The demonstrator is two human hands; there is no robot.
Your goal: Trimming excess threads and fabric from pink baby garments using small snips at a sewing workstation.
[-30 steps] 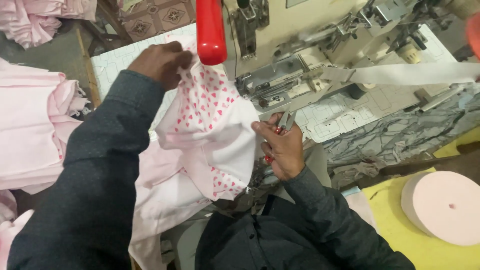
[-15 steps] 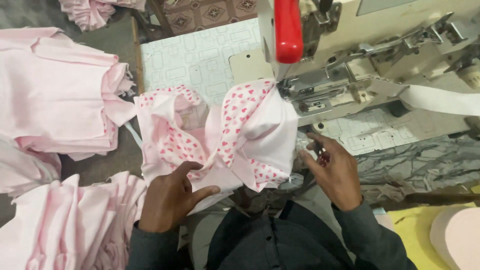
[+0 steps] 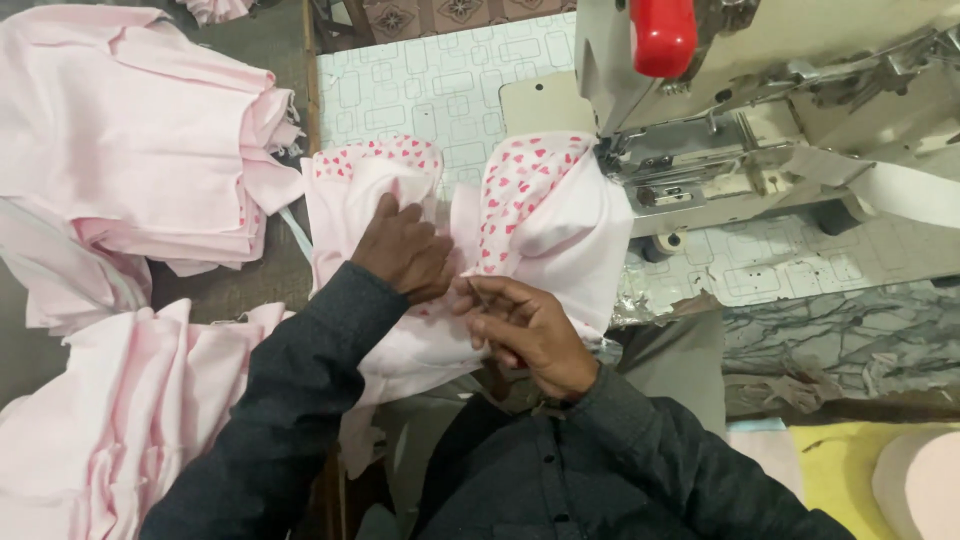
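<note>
A pale pink garment (image 3: 560, 235) with red heart-print trim lies bunched on the patterned sewing table (image 3: 430, 90), its right end under the head of the sewing machine (image 3: 760, 120). My left hand (image 3: 405, 250) presses flat on the garment's left fold, fingers spread over the heart-print edge. My right hand (image 3: 520, 325) pinches the fabric at the garment's near middle, fingers curled on the cloth. Both hands sit close together, almost touching.
Stacks of pink garments (image 3: 130, 140) lie at the left, with more pink cloth (image 3: 110, 420) at the lower left. A red knob (image 3: 662, 35) tops the machine. White elastic tape (image 3: 905, 190) runs off right. A yellow surface (image 3: 835, 465) with a pale roll (image 3: 920, 485) is lower right.
My left hand has moved from the garment's near edge up onto its left fold. My right hand has come left from beside the machine onto the fabric's middle.
</note>
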